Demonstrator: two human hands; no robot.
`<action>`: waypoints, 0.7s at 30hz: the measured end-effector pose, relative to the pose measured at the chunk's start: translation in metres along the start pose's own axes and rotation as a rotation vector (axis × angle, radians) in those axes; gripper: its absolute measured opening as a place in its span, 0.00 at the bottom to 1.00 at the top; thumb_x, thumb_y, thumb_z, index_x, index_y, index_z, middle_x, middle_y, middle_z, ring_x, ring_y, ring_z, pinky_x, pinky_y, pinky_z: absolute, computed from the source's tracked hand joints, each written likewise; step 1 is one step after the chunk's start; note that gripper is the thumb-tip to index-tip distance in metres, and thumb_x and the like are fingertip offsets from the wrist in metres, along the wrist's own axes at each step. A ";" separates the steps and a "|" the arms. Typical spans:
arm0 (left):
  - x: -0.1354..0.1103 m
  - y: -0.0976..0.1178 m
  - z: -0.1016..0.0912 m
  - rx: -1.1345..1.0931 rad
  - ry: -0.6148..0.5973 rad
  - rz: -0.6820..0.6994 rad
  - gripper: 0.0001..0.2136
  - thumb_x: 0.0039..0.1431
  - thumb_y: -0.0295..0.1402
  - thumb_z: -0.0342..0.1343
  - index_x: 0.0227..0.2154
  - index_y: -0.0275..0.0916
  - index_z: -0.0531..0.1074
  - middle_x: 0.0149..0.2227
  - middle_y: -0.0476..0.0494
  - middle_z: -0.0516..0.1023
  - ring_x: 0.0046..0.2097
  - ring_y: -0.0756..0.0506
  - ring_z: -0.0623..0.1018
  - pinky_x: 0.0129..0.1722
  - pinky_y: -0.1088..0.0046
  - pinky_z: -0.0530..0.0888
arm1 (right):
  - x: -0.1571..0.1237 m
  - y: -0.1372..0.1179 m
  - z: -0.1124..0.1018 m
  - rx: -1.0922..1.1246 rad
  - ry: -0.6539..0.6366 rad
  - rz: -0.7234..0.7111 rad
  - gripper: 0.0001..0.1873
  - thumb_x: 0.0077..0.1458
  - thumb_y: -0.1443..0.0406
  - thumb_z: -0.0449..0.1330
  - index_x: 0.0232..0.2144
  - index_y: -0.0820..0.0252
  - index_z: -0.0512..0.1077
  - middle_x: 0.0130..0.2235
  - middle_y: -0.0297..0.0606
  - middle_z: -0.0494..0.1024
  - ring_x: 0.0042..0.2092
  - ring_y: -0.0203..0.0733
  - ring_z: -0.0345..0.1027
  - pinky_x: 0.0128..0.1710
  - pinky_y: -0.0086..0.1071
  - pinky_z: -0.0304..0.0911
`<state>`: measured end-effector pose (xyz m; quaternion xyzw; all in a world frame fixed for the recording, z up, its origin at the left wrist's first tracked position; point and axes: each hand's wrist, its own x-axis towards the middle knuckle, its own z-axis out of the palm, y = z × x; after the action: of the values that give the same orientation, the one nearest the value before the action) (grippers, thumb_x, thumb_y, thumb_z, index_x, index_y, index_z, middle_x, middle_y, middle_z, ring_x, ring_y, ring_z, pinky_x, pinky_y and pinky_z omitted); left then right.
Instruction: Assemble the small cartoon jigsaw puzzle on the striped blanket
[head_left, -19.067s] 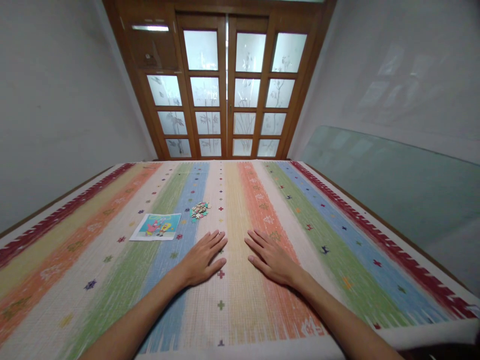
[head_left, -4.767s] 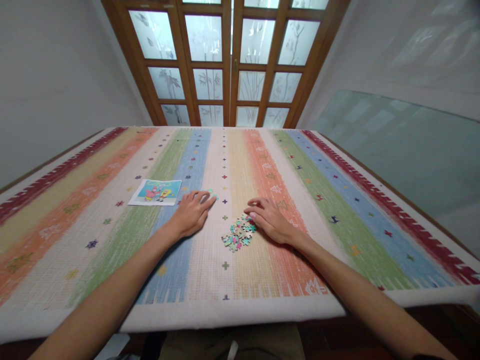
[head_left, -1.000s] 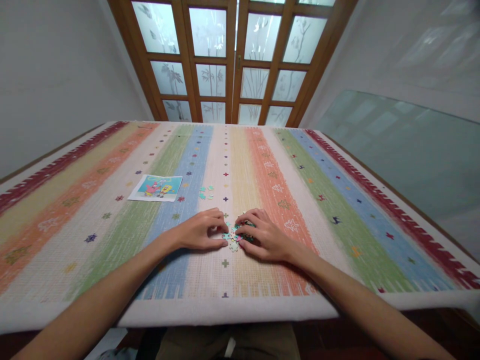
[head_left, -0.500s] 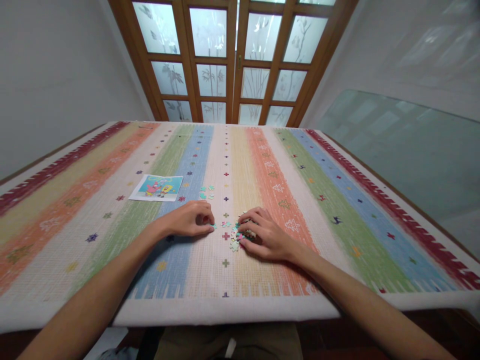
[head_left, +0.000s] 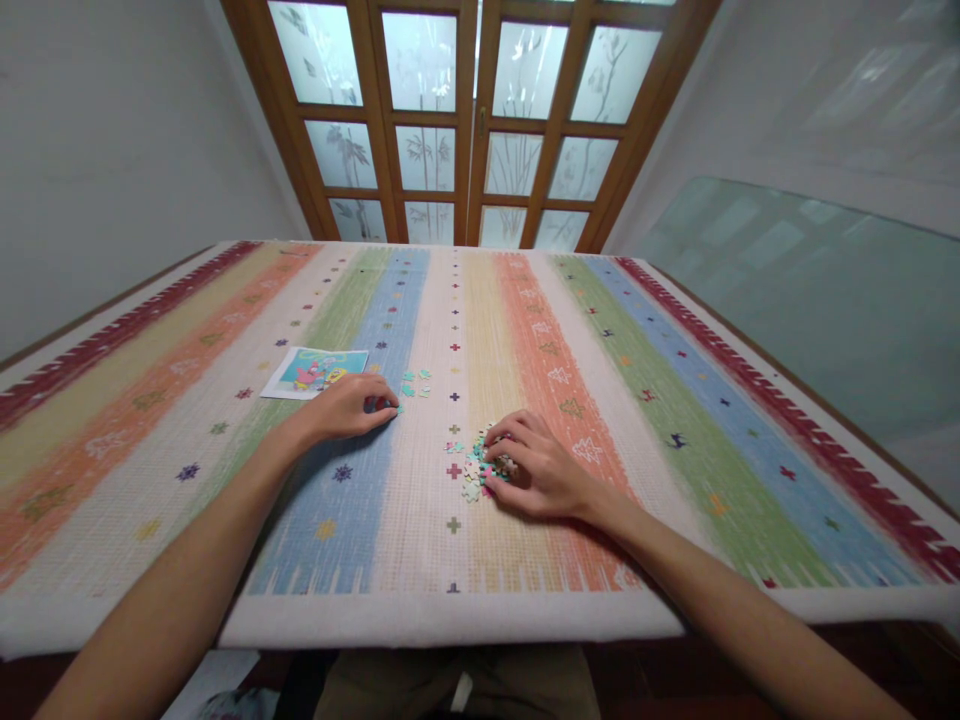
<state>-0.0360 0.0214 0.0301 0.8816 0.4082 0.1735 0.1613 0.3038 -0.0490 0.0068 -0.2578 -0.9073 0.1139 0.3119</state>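
Observation:
My left hand (head_left: 346, 410) is closed in a pinch on a small teal jigsaw piece (head_left: 400, 408), just right of the picture card and near a small group of teal jigsaw pieces (head_left: 409, 390). My right hand (head_left: 534, 468) curves over the right side of a pile of mixed jigsaw pieces (head_left: 472, 470), its fingers apart and touching the pile. Part of the pile is hidden under those fingers. At the pile's upper left lies a pink and teal piece (head_left: 452, 447).
A printed picture card (head_left: 289, 378) with cartoon figures lies left of centre, partly covered by my left hand. A striped cloth (head_left: 420, 530) covers the table. Beyond its far edge stand wooden doors with frosted panes (head_left: 427, 65). A glass panel (head_left: 795, 290) leans at the right.
My left hand has moved away and to the left with the teal jigsaw piece, from beside the pile to near the card. My right hand stays at the pile, shifted slightly right.

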 end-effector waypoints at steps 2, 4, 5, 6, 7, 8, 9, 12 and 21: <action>0.000 -0.003 0.000 0.016 0.018 -0.011 0.09 0.59 0.37 0.55 0.31 0.42 0.79 0.29 0.46 0.75 0.31 0.45 0.73 0.36 0.67 0.71 | 0.000 -0.001 -0.001 -0.009 0.009 -0.006 0.04 0.58 0.63 0.61 0.36 0.56 0.72 0.42 0.42 0.77 0.46 0.49 0.66 0.49 0.45 0.61; 0.000 -0.005 0.001 0.032 0.035 -0.021 0.10 0.59 0.37 0.55 0.31 0.41 0.80 0.30 0.45 0.75 0.32 0.45 0.74 0.36 0.67 0.71 | 0.000 -0.001 -0.001 -0.013 0.011 -0.007 0.04 0.56 0.64 0.61 0.36 0.56 0.72 0.42 0.42 0.77 0.46 0.49 0.66 0.48 0.46 0.61; 0.000 -0.006 0.001 0.036 0.040 -0.022 0.10 0.59 0.37 0.54 0.32 0.41 0.80 0.31 0.45 0.75 0.32 0.45 0.74 0.36 0.67 0.71 | 0.001 -0.002 -0.002 -0.014 0.009 -0.004 0.04 0.56 0.65 0.61 0.36 0.56 0.72 0.42 0.42 0.77 0.46 0.49 0.66 0.48 0.46 0.61; 0.000 -0.006 0.002 0.037 0.041 -0.021 0.10 0.59 0.36 0.54 0.32 0.41 0.80 0.31 0.45 0.75 0.32 0.45 0.74 0.37 0.67 0.71 | 0.001 -0.002 -0.002 -0.014 0.008 -0.002 0.04 0.55 0.65 0.61 0.36 0.56 0.72 0.42 0.42 0.77 0.46 0.49 0.66 0.48 0.46 0.61; 0.001 -0.006 0.003 0.036 0.042 -0.017 0.10 0.60 0.36 0.54 0.33 0.41 0.81 0.31 0.44 0.76 0.32 0.45 0.74 0.37 0.67 0.71 | 0.001 -0.002 -0.002 -0.015 0.007 0.002 0.04 0.54 0.66 0.60 0.35 0.56 0.71 0.42 0.42 0.77 0.46 0.49 0.66 0.48 0.46 0.61; 0.001 -0.007 0.003 0.035 0.043 -0.013 0.11 0.60 0.36 0.54 0.33 0.41 0.81 0.32 0.44 0.76 0.32 0.45 0.74 0.37 0.66 0.71 | 0.001 -0.002 -0.003 -0.015 0.007 0.003 0.05 0.53 0.67 0.60 0.35 0.56 0.71 0.41 0.42 0.77 0.46 0.50 0.65 0.48 0.46 0.61; 0.001 -0.007 0.004 0.033 0.044 -0.010 0.11 0.61 0.36 0.54 0.34 0.41 0.81 0.32 0.44 0.75 0.32 0.45 0.74 0.38 0.66 0.71 | 0.001 -0.002 -0.003 -0.014 0.010 0.003 0.05 0.52 0.67 0.60 0.35 0.56 0.71 0.41 0.42 0.76 0.46 0.50 0.65 0.48 0.46 0.61; 0.000 -0.006 0.004 0.031 0.045 -0.011 0.11 0.62 0.36 0.54 0.35 0.42 0.81 0.32 0.44 0.75 0.32 0.45 0.73 0.39 0.66 0.71 | 0.001 -0.002 -0.003 -0.007 0.021 0.004 0.06 0.50 0.68 0.58 0.34 0.56 0.70 0.41 0.42 0.76 0.45 0.50 0.65 0.47 0.47 0.62; 0.005 0.025 0.024 -0.058 0.109 0.092 0.12 0.68 0.37 0.51 0.38 0.40 0.80 0.35 0.42 0.76 0.37 0.44 0.74 0.40 0.65 0.71 | 0.000 0.001 -0.003 -0.025 0.045 0.014 0.04 0.57 0.66 0.59 0.36 0.58 0.73 0.42 0.43 0.76 0.45 0.49 0.65 0.48 0.46 0.62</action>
<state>-0.0056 0.0060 0.0201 0.8837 0.3701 0.2403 0.1563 0.3060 -0.0478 0.0090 -0.2703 -0.8997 0.0990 0.3281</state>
